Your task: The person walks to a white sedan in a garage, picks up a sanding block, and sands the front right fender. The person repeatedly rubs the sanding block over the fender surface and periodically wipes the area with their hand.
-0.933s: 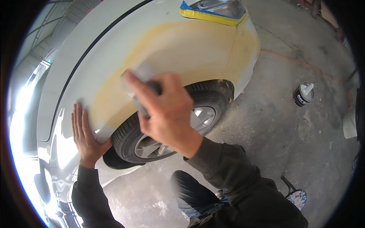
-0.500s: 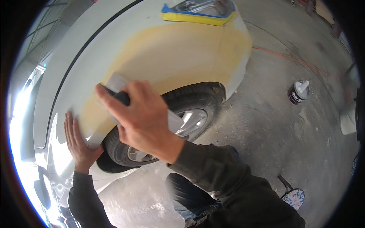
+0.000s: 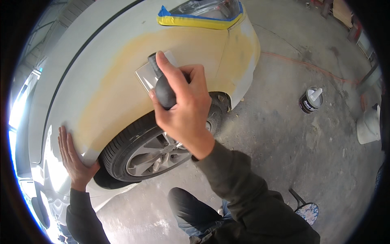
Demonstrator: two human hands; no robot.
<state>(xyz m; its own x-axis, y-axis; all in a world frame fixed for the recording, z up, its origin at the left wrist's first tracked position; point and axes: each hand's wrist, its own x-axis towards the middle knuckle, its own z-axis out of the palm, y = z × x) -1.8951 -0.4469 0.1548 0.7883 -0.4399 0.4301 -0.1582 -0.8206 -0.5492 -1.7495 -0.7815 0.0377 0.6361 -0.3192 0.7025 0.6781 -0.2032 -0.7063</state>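
My right hand point(image 3: 187, 116) is closed around the rounded black handle of a hand sanding block point(image 3: 165, 90). Its flat, pale, glossy base lies over the fender point(image 3: 122, 67) above the wheel arch; my hand hides part of it. The fender is pale, with wide beige and yellowish patches along the arch. My left hand point(image 3: 77, 164) rests with fingers stretched on the body panel, its thumb at the arch's lower left edge. Below the arch sits the wheel point(image 3: 156, 156), with a black tyre and silver spokes.
Blue and yellow tape point(image 3: 195, 22) borders the headlight point(image 3: 207, 8). On the concrete floor stand an open can point(image 3: 309, 104) with a white piece sticking out, and a white bucket point(image 3: 368, 127). An orange cord point(image 3: 304, 62) and a patterned round-headed object point(image 3: 308, 213) lie there too. My knee point(image 3: 187, 205) is below.
My right hand has moved the sanding block right and up along the fender. The left hand stays flat on the panel. The whole view has shifted slightly.
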